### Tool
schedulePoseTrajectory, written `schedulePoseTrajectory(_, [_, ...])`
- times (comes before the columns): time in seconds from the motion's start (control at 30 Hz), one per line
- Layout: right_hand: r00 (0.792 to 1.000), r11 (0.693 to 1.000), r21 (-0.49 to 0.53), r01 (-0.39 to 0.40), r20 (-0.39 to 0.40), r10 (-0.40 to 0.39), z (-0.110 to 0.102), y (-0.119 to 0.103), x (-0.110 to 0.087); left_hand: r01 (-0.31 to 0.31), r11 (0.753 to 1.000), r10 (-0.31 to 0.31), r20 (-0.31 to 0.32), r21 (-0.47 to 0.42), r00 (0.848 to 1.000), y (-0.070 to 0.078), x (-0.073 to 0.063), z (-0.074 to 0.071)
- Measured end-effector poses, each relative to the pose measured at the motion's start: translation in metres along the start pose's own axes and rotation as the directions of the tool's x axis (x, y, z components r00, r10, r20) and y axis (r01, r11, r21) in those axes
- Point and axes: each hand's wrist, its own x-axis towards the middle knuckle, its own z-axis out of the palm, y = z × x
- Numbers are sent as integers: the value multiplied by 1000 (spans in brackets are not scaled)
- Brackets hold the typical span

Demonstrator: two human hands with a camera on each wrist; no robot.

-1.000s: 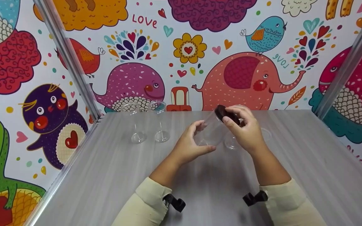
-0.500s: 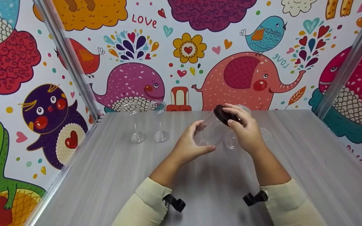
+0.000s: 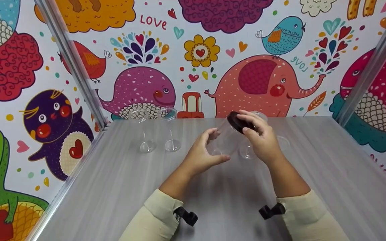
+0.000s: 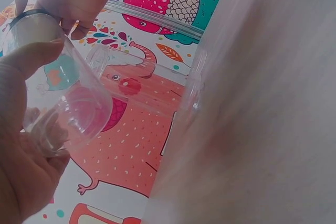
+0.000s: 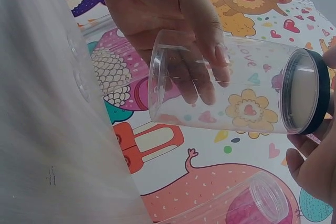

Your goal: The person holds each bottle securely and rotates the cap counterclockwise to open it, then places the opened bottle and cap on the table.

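Note:
A clear jar (image 3: 223, 139) with a dark lid (image 3: 236, 122) is held tilted above the table, its lidded end toward the upper right. My left hand (image 3: 203, 154) grips the jar's body near the base, fingers on the far side and thumb in front. Over the lid curl the fingers and thumb of my right hand (image 3: 263, 139), gripping its edge. The right wrist view shows the lid (image 5: 319, 93) seated on the jar's mouth, with nothing visible inside the jar (image 5: 247, 82). Part of the lid is hidden behind the right hand.
Two clear, slim containers (image 3: 146, 146) (image 3: 172, 145) stand upright at the table's back left. Another clear container (image 3: 246, 153) stands behind the right hand, partly covered. A clear round edge (image 3: 284, 143) shows to its right. Patterned walls enclose the grey table (image 3: 112, 201).
My right thumb and fingers have shifted slightly along the lid, the thumb moving to the right, in the first half second. My left hand and the jar stay nearly still.

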Motion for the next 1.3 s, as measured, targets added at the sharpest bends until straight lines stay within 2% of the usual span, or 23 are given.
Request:
schedulePoseTrajectory(0.2, [999, 994, -111, -14, -31, 11, 1, 1, 1, -1, 1000, 1, -2, 2, 1000, 1, 0, 0])
schedulePoseTrajectory(0.57, [1000, 999, 9, 31, -1, -31, 1, -2, -2, -18, 1000, 18, 3, 8, 1000, 0, 0, 1])
schedulePoseTrajectory(0.73, [999, 998, 43, 39, -1, -39, 1, 0, -1, -8, 1000, 8, -1, 12, 1000, 1, 0, 1])
schedulePoseTrajectory(0.83, [999, 1000, -8, 25, -23, -25, 1, 1, 0, -7, 1000, 7, -1, 8, 1000, 2, -1, 1])
schedulePoseTrajectory(1.03, [994, 982, -172, -74, -88, 59, 0, 1, 2, -1, 1000, 1, 3, 7, 1000, 3, -1, 1])
schedulePoseTrajectory(1.13, [993, 978, -191, -89, -95, 72, 0, 1, 3, 1, 1000, -1, 5, 6, 1000, 4, -1, 1])
schedulePoseTrajectory(1.3, [995, 984, -167, -63, -81, 50, 1, 0, 2, -11, 1000, 11, 3, -1, 1000, 4, -2, 2])
